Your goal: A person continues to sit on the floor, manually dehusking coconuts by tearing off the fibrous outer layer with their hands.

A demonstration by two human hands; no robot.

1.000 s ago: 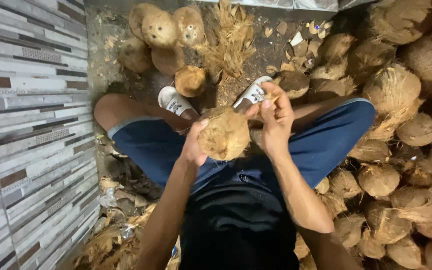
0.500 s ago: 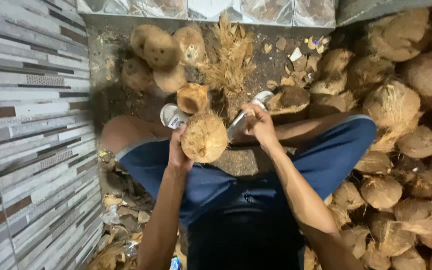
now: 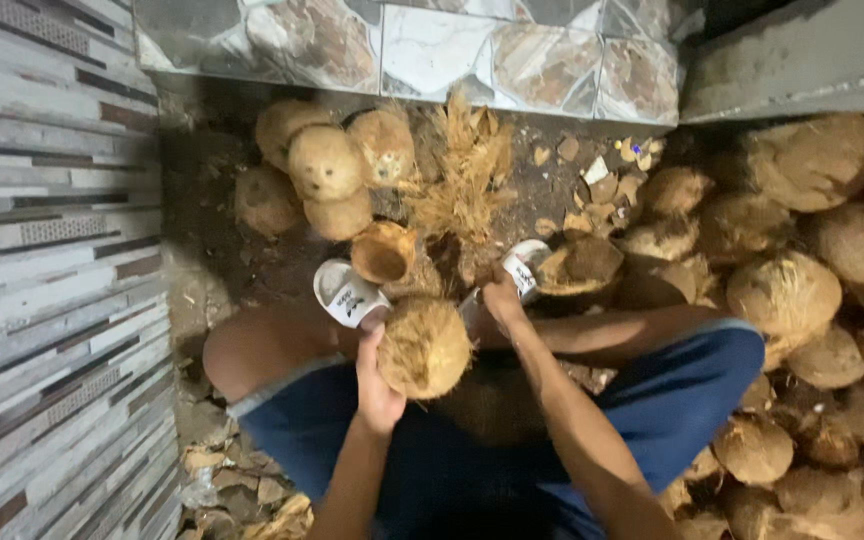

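I squat in blue shorts and white sandals. A round, fibrous brown coconut sits between my knees, and my left hand grips its left side. My right hand reaches past the coconut's upper right, fingers closed near the right sandal; what it holds is hidden. Just ahead lies a husk piece shaped like a cup and a tuft of loose fibre.
Several husked coconuts are stacked at the back left. A large heap of coconuts fills the right side. A striped tiled wall runs along the left, a stone-patterned wall at the back. Husk scraps litter the floor.
The view has tilted up toward the back wall. The coconut has dropped lower toward my feet, and my right hand has gone from its top to beyond its right edge.
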